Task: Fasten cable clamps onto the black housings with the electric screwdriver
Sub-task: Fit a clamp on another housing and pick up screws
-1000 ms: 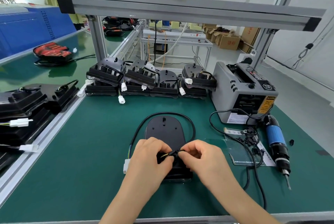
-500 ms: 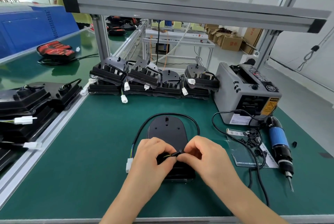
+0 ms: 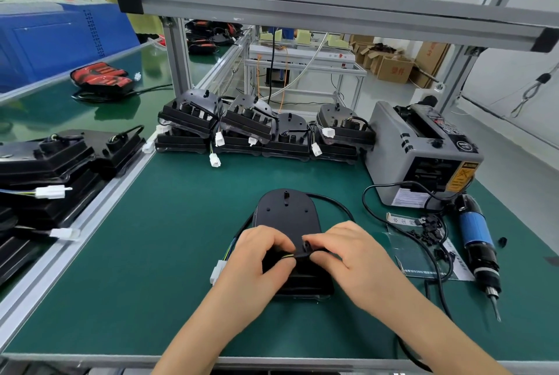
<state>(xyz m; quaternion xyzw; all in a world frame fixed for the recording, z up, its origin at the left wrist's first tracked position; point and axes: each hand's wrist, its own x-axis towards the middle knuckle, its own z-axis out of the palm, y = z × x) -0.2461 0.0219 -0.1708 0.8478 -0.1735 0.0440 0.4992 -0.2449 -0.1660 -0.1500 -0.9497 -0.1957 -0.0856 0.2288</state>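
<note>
At the middle of the green table (image 3: 151, 253), I see a black housing (image 3: 287, 211) lying flat, rounded end toward 12 o'clock. The hands meet over its near end: the left hand (image 3: 260, 262) pinches the cable (image 3: 288, 256), and the right hand (image 3: 351, 256) pinches a cable clamp (image 3: 307, 249) on that cable. The electric screwdriver (image 3: 475, 232) lies at 3 o'clock, bit toward 6. More housings (image 3: 242, 126) are stacked at 12.

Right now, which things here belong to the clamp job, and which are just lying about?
Job: black domed plastic housing; its black cable; small black cable clamp; blue electric screwdriver.
Idle: grey boxy machine; red ribbed unit; brown cardboard boxes.
</note>
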